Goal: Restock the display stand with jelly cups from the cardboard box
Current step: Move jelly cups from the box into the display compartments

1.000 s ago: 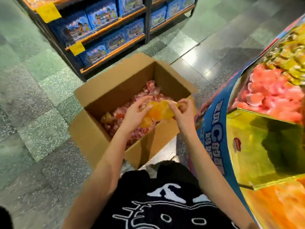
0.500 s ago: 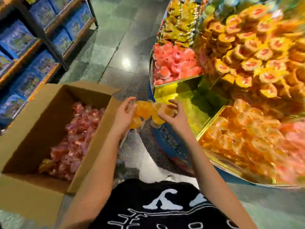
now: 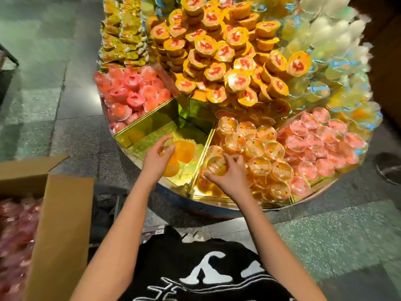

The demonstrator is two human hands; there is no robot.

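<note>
— What's different from half a second back?

— The display stand (image 3: 195, 206) now fills most of the view, and the cardboard box (image 3: 60, 224) has slipped to the lower left corner. Back then both hands held the orange jelly cups together over the floor, between box and stand. Now they have parted. The left hand (image 3: 155, 161) is down inside the gold compartment (image 3: 152, 135), fingers curled round the orange jelly cups (image 3: 184, 149). The right hand (image 3: 230, 177) has crossed the gold divider (image 3: 200, 161) to the next section.

— Is it gripping something?

— Yes, its fingers are curled over one clear-lidded cup (image 3: 214, 164) that lies tilted just beside the divider.

— And what sits in what?

— The stand's upper tier carries a heap of yellow cups with red-printed lids (image 3: 217, 51), with yellow packets (image 3: 121, 38) to their left and blurred pale cups (image 3: 325, 51) to their right. On the lower ring, solid pink cups (image 3: 130, 94) lie at the left. Next is the gold compartment, its floor showing around what the left hand holds. Then comes a section of clear-lidded orange cups (image 3: 256, 146), then clear-lidded pink cups (image 3: 314, 140) at the right. The box stands open on the floor with reddish cups (image 3: 15, 224) inside, smeared by motion.
</note>
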